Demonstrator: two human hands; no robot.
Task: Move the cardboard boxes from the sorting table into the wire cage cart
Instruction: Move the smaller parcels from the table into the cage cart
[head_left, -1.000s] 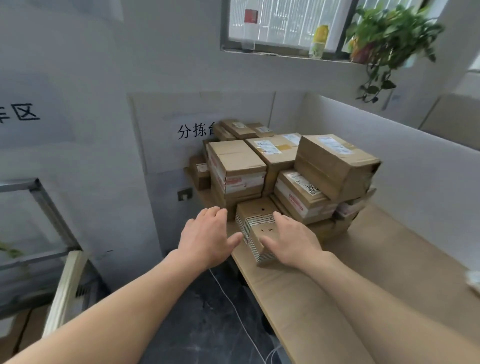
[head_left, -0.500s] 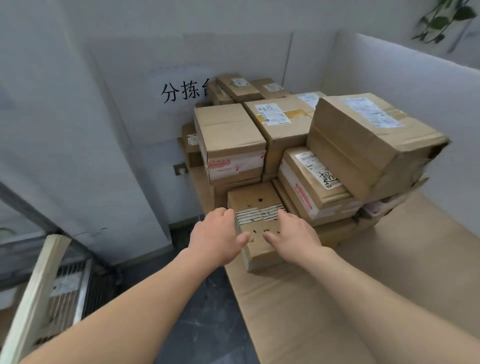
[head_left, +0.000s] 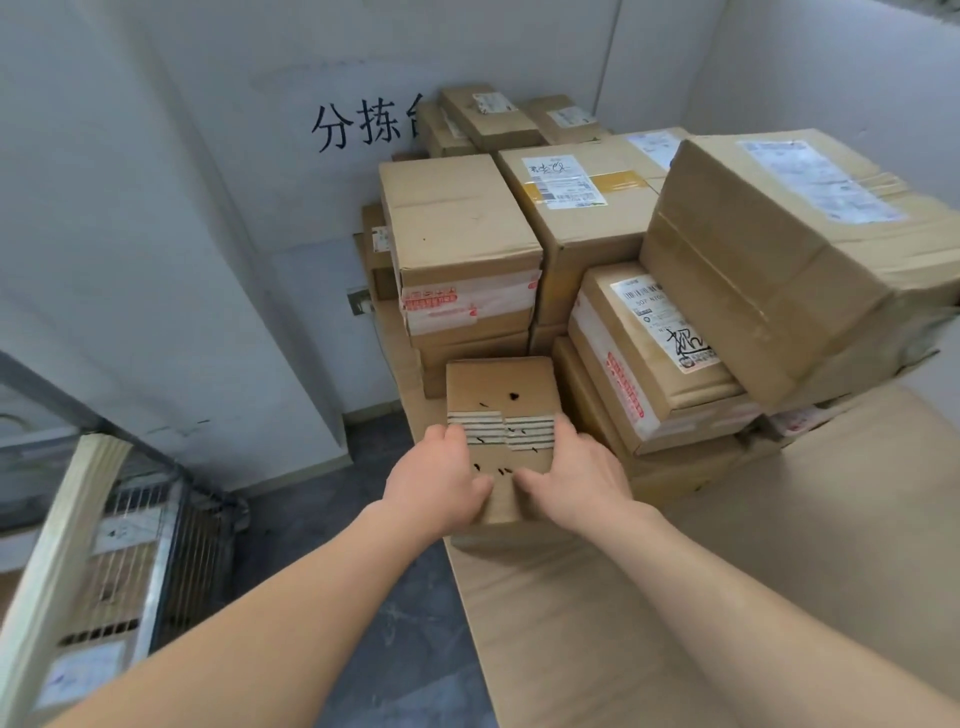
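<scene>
Left hand has closed onto the box since a second ago, joining right hand.
Item: small cardboard box, striped tape across its top, at the near left edge of the tabletop, just in front of the stacked boxes.
Left hand: fingers curled round the left side, thumb on top.
Right hand: likewise on the right side.
Wire cage cart: near left, on the floor.

Tan sorting table, stacked cardboard boxes
</scene>
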